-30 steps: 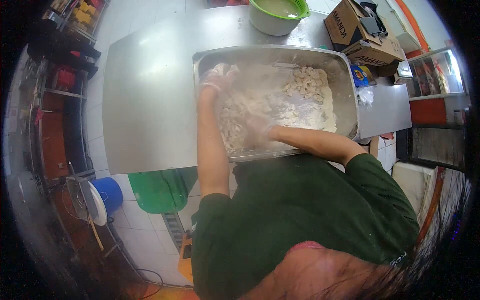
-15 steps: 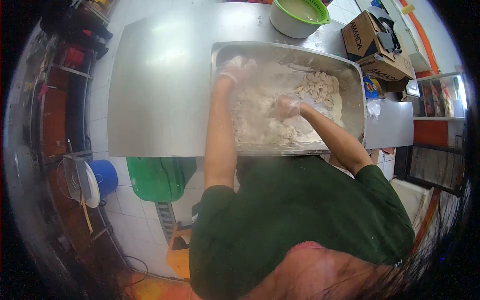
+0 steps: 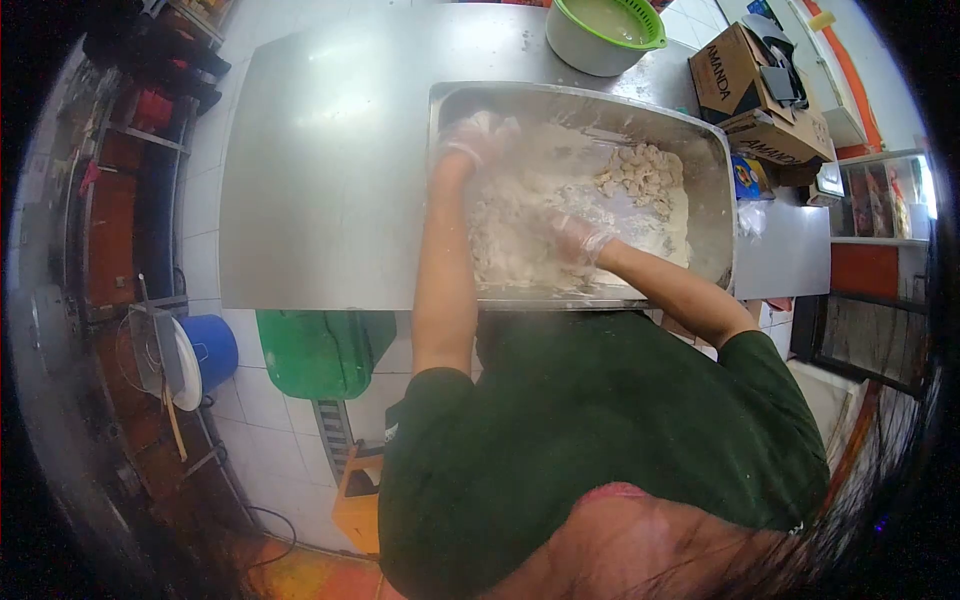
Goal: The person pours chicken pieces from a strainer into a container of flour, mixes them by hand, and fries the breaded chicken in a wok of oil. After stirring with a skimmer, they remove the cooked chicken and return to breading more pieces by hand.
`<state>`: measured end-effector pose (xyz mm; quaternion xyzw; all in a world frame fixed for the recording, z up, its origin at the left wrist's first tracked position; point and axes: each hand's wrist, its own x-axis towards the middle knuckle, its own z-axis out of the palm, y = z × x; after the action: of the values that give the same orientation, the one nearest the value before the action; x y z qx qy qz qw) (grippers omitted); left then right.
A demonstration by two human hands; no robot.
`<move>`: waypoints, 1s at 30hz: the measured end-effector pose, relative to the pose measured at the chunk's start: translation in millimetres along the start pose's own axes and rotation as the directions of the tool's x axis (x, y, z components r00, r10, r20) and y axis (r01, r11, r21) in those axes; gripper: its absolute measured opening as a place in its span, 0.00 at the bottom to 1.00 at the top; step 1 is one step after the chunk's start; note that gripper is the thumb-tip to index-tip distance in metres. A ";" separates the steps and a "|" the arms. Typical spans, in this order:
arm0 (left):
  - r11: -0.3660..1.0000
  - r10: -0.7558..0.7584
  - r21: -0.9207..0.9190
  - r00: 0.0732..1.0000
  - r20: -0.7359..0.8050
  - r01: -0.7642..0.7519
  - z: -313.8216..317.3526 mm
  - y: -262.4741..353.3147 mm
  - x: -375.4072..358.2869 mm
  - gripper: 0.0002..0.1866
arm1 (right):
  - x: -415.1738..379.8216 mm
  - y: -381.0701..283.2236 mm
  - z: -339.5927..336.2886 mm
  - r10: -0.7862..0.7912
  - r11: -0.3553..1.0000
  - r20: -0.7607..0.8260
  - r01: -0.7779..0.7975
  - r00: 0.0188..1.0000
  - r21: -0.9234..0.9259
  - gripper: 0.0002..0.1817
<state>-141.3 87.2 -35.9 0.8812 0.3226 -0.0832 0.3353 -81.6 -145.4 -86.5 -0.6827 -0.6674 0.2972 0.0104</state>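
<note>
Head view: a smooth silver metal table supports a rectangular steel tray, upper centre, containing pale floury pieces. The clear-gloved left hand is at its upper left, the clear-gloved right hand near its middle; blur hides whether either's fingers grasp. White floor tiles and a blue cylindrical bucket show lower left.

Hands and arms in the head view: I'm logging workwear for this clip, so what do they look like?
The left hand and right hand wear thin, clear plastic gloves, loose and crinkled at the wrist. The forearms are uncovered up to the short, dark green sleeves of a shirt. Fine detail on the gloves is too blurred to tell.
</note>
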 end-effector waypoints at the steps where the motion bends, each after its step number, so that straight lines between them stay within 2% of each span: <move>1: 1.000 -0.001 -0.017 1.000 0.008 0.001 -0.6 0.0 -0.4 0.40 | -0.7 6.6 0.6 0.042 0.981 -0.072 -0.027 0.996 0.192 0.27; 2: 0.999 -0.001 -0.035 1.000 0.013 0.001 -2.1 0.5 0.0 0.40 | -0.2 12.5 1.2 0.094 0.927 -0.136 -0.037 0.986 0.374 0.25; 3: 0.999 -0.001 -0.037 1.000 0.009 0.002 -2.6 1.5 0.5 0.40 | -0.5 18.6 1.9 0.092 0.928 -0.137 -0.035 0.986 0.371 0.25; 5: 0.999 -0.014 -0.029 1.000 0.014 0.014 -4.0 3.8 -2.7 0.40 | -3.5 2.5 -27.5 0.319 0.825 -0.085 -0.233 0.944 0.514 0.18; 8: 0.997 -0.069 -0.041 0.997 0.025 0.070 -7.4 7.0 -7.7 0.41 | -8.2 36.3 -30.6 0.279 0.807 -0.071 -0.194 0.958 0.557 0.19; 9: 0.997 -0.065 -0.038 0.997 0.028 0.066 -6.7 7.5 -7.3 0.41 | -9.2 42.2 -31.6 0.342 0.887 -0.126 -0.275 0.931 0.372 0.24; 10: 0.998 -0.036 -0.045 0.999 0.027 0.038 -5.4 5.0 -5.3 0.41 | -9.8 46.0 -38.5 0.346 0.885 -0.129 -0.277 0.930 0.374 0.24; 12: 0.999 -0.006 -0.049 1.000 0.028 0.007 -2.7 0.1 -1.9 0.42 | -13.5 52.6 -51.8 0.422 0.647 0.166 -0.424 0.891 0.633 0.26; 13: 0.997 -0.009 -0.073 0.999 0.035 0.012 0.1 -2.9 2.0 0.42 | -20.0 41.6 -71.0 0.451 0.793 0.102 -0.451 0.886 0.410 0.27; 14: 0.995 -0.012 -0.096 0.999 0.044 0.017 1.5 -3.9 4.1 0.42 | -24.9 33.0 -88.1 0.454 0.791 0.101 -0.452 0.885 0.411 0.27; 16: 0.998 -0.058 -0.023 0.997 0.045 0.060 -0.3 0.6 2.8 0.42 | -29.8 22.9 -112.7 0.370 0.575 0.356 -0.512 0.858 0.638 0.23; 17: 0.993 -0.108 0.050 0.993 0.046 0.106 -0.3 2.3 1.6 0.42 | -33.8 27.3 -115.4 0.371 0.573 0.357 -0.514 0.857 0.638 0.23; 19: 0.995 -0.092 -0.022 0.994 0.051 0.094 7.3 -6.8 11.0 0.42 | -50.6 50.6 -120.7 0.341 0.796 0.100 -0.344 0.935 0.498 0.23; 20: 0.993 -0.075 -0.090 0.996 0.054 0.079 11.5 -9.4 14.4 0.41 | -55.5 74.8 -104.7 0.345 0.794 0.102 -0.348 0.933 0.499 0.23; 21: 0.993 -0.072 -0.090 0.996 0.056 0.077 11.7 -7.8 13.5 0.41 | -54.6 107.2 -74.6 0.488 0.850 0.013 -0.478 0.873 0.223 0.24; 22: 0.996 -0.069 -0.055 0.997 0.038 0.071 8.8 -5.5 11.5 0.41 | -52.0 124.8 -59.7 0.584 0.803 -0.120 -0.593 0.803 -0.063 0.26; 23: 0.997 -0.069 -0.022 0.997 0.021 0.070 7.2 -5.0 10.1 0.41 | -49.3 97.6 -76.6 0.581 0.805 -0.119 -0.590 0.805 -0.066 0.26; 25: 0.997 -0.034 -0.068 0.999 0.004 0.034 5.3 -6.5 7.5 0.41 | -47.3 33.2 -93.8 0.545 0.836 0.181 -0.515 0.819 -0.189 0.31; 26: 0.994 0.010 -0.106 1.000 -0.012 -0.011 5.4 -5.4 6.4 0.41 | -48.4 21.2 -74.4 0.373 0.920 0.078 -0.358 0.925 -0.156 0.32; 27: 0.994 0.013 -0.104 1.000 -0.009 -0.014 2.6 -1.4 3.4 0.41 | -45.2 16.2 -51.0 0.184 0.972 -0.036 -0.187 0.982 -0.142 0.33; 29: 0.995 -0.001 -0.103 0.999 0.039 0.005 -4.4 4.4 -3.4 0.41 | -24.7 10.2 -18.4 0.113 0.986 -0.140 -0.093 0.984 0.140 0.30; 30: 0.995 -0.003 -0.098 0.999 0.042 0.007 -1.4 1.9 -2.1 0.41 | -18.4 12.9 -9.7 0.112 0.985 -0.142 -0.091 0.984 0.147 0.30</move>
<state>-141.8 86.0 -33.1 0.8611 0.3214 -0.0865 0.3845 -64.5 -160.0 -76.6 -0.7340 -0.6065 0.2913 0.0928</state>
